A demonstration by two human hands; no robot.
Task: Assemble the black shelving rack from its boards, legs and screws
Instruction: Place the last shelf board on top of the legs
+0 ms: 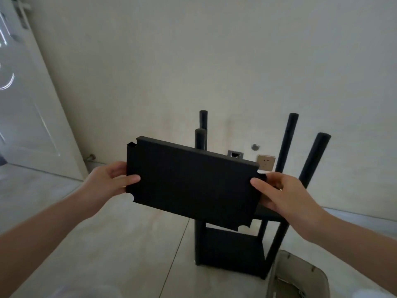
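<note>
Pale wall (193,61) and tiled floor (129,244) behind a part-built rack (232,250), four legs (286,143) upright. Shelf board (193,181), tilted above them, gripped endwise by left hand (109,179) and right hand (281,194). Next: level it, match corner notches to legs.

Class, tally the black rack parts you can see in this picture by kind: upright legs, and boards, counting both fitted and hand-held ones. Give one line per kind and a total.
Upright legs: 4
Boards fitted between the legs: 2
Boards held by the left hand and right hand: 1
Total: 7
</note>
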